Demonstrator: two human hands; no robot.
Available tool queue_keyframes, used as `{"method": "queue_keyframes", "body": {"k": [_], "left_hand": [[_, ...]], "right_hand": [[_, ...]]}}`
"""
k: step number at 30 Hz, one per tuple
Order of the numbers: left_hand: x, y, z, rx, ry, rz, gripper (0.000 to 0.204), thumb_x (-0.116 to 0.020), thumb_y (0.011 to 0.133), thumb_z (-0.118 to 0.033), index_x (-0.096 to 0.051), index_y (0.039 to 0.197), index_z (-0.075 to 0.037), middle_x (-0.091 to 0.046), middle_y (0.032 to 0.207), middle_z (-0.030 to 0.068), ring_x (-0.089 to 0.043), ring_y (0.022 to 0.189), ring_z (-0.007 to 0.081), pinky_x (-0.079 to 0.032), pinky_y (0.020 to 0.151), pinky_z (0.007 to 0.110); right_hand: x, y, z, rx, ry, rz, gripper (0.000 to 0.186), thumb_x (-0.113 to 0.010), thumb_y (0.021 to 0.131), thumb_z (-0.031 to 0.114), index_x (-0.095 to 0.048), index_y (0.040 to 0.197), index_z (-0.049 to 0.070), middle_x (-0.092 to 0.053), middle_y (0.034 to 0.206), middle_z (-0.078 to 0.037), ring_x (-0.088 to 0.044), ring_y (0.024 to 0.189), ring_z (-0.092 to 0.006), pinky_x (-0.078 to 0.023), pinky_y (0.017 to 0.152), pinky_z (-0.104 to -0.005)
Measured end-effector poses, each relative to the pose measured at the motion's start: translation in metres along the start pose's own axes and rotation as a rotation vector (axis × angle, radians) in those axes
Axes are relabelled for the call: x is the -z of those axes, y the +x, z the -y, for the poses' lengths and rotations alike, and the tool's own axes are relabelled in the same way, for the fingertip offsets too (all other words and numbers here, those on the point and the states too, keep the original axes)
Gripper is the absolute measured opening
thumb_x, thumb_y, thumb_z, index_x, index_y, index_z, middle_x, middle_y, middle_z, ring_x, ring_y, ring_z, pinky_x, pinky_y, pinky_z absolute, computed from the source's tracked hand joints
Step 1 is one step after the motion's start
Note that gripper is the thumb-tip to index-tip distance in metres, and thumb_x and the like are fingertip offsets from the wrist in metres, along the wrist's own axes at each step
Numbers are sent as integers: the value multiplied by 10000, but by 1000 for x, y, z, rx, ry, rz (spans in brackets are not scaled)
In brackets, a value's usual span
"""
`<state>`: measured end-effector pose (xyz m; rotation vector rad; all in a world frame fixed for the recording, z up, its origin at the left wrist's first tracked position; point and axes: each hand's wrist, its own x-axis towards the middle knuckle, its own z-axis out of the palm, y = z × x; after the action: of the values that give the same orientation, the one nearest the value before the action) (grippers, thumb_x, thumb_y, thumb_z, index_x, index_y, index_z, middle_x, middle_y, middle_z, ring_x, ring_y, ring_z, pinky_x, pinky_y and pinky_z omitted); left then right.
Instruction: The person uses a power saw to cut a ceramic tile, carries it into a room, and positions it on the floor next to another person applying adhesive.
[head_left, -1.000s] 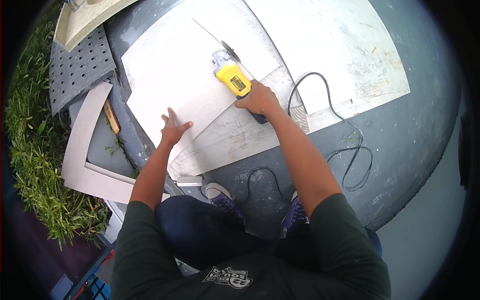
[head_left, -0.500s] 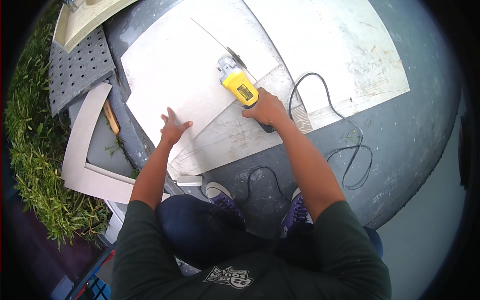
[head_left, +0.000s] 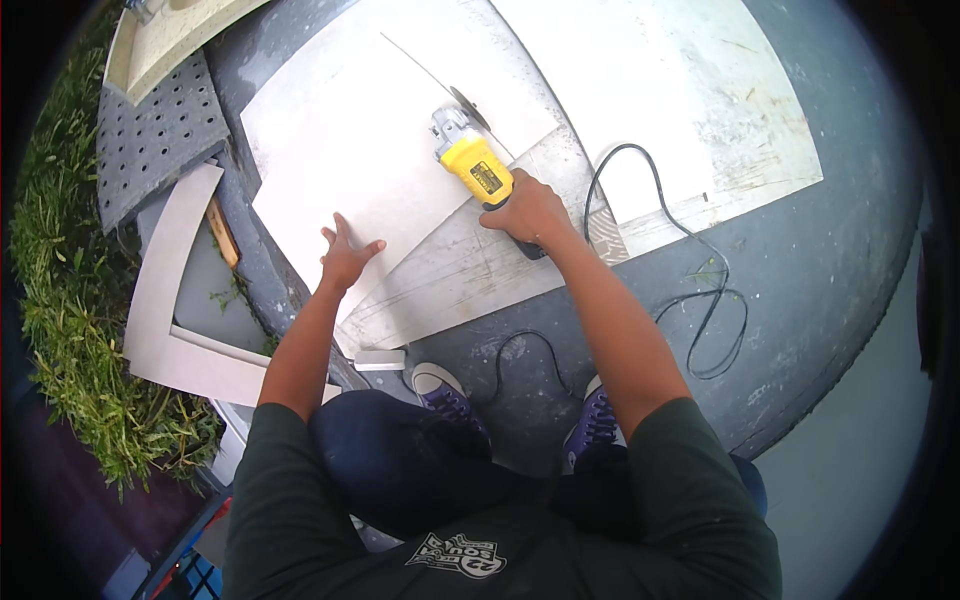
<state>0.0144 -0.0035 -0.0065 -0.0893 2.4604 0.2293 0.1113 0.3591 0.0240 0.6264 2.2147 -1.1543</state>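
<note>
Head view: thin dark line (head_left: 412, 64) and grinding disc (head_left: 469, 108) in one run

The left hand (head_left: 347, 262), fingers spread and gripping nothing, rests on the pale sheet (head_left: 310, 130). Toward its 2 o'clock lies the yellow grinder (head_left: 475, 163), long axis pointing to 11 o'clock; from the disc, the line extends toward 10 o'clock. The right hand (head_left: 530, 212), nearer, is wrapped around the grinder's rear.

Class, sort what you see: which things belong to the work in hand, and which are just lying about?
In use: yellow grinder, in the right hand; white sheet, under the left hand; black cord, probably the grinder's.

Apparently lying about: perforated grey panel; L-shaped pale piece; wood strip.
</note>
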Motion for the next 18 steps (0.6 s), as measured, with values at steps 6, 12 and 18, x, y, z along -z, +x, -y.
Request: {"method": "queue_keyframes", "body": {"k": [6, 12, 18], "left_hand": [[-3, 4, 10, -35, -17, -34, 1349, -782, 744, -679, 29, 1624, -55, -6, 1612, 409, -280, 1490, 481, -76, 1211, 633], [0, 3, 3, 0, -11, 9, 1311, -811, 788, -580, 72, 1621, -85, 80, 1609, 406, -232, 1510, 460, -337, 1179, 412], [-1, 4, 6, -10, -15, 2, 1335, -790, 766, -640, 63, 1621, -71, 50, 1613, 403, -242, 1507, 467, -208, 1198, 516]], "right_hand": [[1, 1, 2, -1, 11, 9, 767, -798, 643, 456, -580, 1235, 21, -707, 1122, -230, -694, 1051, -385, -557, 914, -434], [3, 1, 2, -8, 3, 21, 801, -793, 639, 471, -580, 1267, 20, -700, 1155, -242, -685, 1077, -392, -547, 940, -434], [1, -4, -4, -8, -2, 15, 757, -809, 652, 452, -573, 1235, 30, -709, 1119, -209, -698, 1051, -368, -559, 912, -428]]}}
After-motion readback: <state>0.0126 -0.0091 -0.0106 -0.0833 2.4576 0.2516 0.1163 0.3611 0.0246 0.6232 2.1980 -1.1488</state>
